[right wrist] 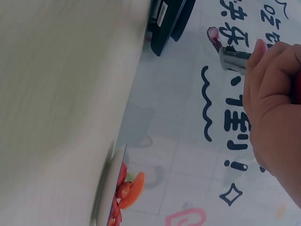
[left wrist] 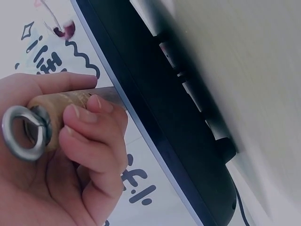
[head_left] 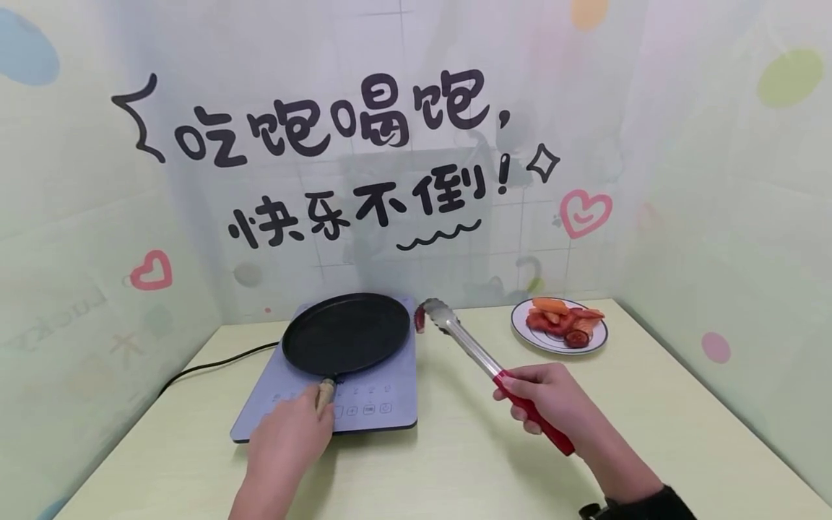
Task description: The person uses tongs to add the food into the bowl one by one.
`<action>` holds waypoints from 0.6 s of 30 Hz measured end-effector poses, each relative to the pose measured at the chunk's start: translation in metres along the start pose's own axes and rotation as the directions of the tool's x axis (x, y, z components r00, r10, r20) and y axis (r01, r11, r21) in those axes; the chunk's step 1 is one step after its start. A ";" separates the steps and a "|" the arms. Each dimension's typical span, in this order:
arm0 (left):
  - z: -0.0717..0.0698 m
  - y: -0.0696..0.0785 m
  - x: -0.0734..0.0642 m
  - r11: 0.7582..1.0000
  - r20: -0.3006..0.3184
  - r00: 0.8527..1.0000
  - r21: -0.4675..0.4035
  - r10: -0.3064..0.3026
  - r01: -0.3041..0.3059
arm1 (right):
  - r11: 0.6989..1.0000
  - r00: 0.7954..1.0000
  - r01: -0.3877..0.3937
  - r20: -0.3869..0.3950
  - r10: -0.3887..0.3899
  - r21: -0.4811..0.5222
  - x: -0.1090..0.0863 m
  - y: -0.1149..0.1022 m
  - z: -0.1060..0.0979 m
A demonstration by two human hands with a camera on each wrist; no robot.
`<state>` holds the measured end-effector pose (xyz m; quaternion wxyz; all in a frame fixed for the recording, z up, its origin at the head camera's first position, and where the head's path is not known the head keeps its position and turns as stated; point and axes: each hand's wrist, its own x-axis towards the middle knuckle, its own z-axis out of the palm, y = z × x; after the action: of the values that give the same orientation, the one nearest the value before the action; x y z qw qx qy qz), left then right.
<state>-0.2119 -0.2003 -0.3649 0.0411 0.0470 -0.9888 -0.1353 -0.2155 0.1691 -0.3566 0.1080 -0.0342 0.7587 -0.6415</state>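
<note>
My left hand [head_left: 286, 437] grips the wooden handle [left wrist: 61, 106] of a flat black frying pan [head_left: 347, 334]; a metal ring [left wrist: 9, 127] at the handle's end shows in the left wrist view. The pan sits over a grey-blue induction cooktop [head_left: 401, 375]. In my right hand [head_left: 552, 404] are metal tongs [head_left: 477, 350] with red grips. Their tips pinch a small dark red piece of food [head_left: 419, 318], raised just right of the pan's rim. The right wrist view also shows this piece at the tips, with the red grip mostly hidden behind the hand.
A white plate [head_left: 528, 339] with a dark rim stands at the back right, bearing several red and orange food pieces [head_left: 552, 319]. A black cord [head_left: 221, 361] runs left from the cooktop across the pale table [head_left: 455, 462]. Printed sheets [head_left: 715, 217] enclose the back and sides.
</note>
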 end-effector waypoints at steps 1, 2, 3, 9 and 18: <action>0.000 0.000 0.000 1.000 -0.004 1.000 -0.001 0.001 -0.001 | 1.000 1.000 0.003 0.018 -0.003 0.006 0.003 -0.001 0.003; 0.001 0.000 -0.001 1.000 -0.008 1.000 -0.002 0.004 -0.004 | 1.000 1.000 0.005 0.029 -0.005 0.012 0.005 -0.002 0.005; 0.001 0.000 -0.001 1.000 -0.012 1.000 -0.002 0.007 -0.007 | 1.000 0.999 0.005 0.038 -0.006 0.019 0.008 -0.003 0.007; -0.001 0.001 0.000 1.000 -0.018 1.000 0.002 0.010 -0.010 | 0.997 0.997 0.008 0.082 -0.014 0.081 0.029 -0.002 0.019; 0.000 0.000 -0.001 1.000 -0.012 1.000 0.007 0.002 -0.002 | 0.990 0.985 -0.041 0.170 0.017 0.137 0.044 0.003 0.042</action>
<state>-0.2108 -0.2000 -0.3650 0.0472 0.0469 -0.9891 -0.1316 -0.2493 0.1206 -0.3716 0.1830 -0.0696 0.7005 -0.6862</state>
